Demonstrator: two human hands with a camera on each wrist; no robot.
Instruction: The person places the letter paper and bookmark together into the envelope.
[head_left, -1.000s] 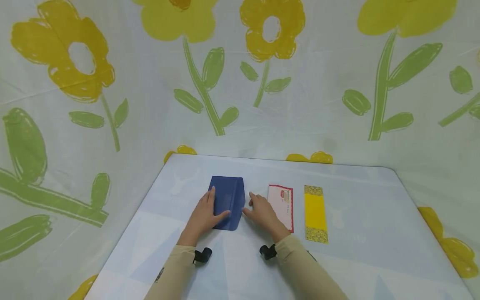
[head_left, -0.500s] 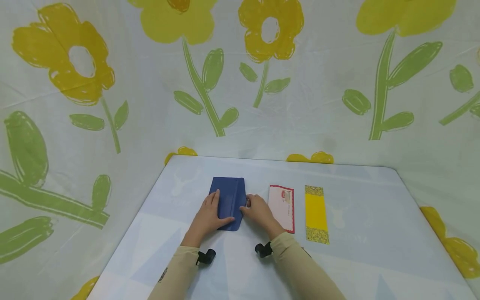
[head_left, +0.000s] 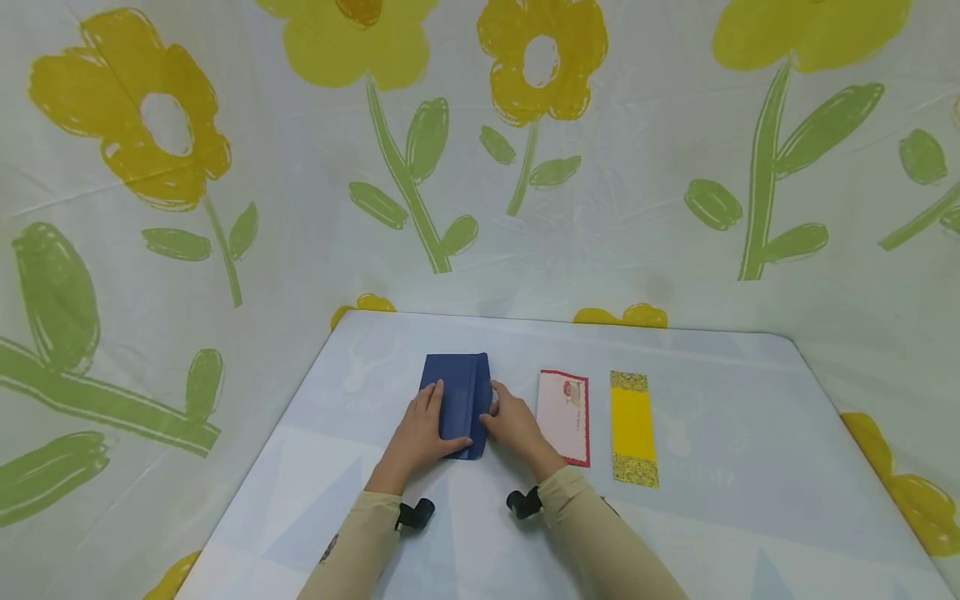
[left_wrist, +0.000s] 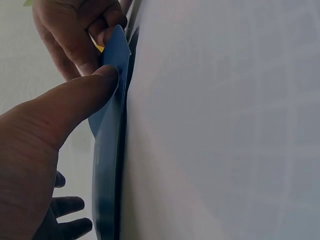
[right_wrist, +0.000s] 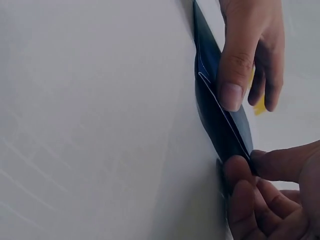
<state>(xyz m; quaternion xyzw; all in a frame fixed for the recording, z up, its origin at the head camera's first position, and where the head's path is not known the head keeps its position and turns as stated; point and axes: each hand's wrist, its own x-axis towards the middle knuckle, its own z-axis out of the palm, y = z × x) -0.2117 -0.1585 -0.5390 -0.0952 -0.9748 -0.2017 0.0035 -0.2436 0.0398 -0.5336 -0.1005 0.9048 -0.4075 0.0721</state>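
A navy blue envelope lies on the table with its flap on the right side, lifted partly along a crease. My left hand rests over its left half, fingers extended, and the thumb presses close to the crease in the left wrist view. On the other side, my right hand pinches the flap's outer edge; in the right wrist view the thumb and a fingertip hold it from both faces. An opening between the layers shows beneath the flap there.
To the right lies a white card with a red border, partly behind my right hand. Beyond it is a yellow strip with patterned ends. The pale table meets a flower-printed cloth at the back.
My right hand has moved left onto the flap's edge and now pinches it. The flap has tilted up and looks narrower. My left hand has shifted slightly right.
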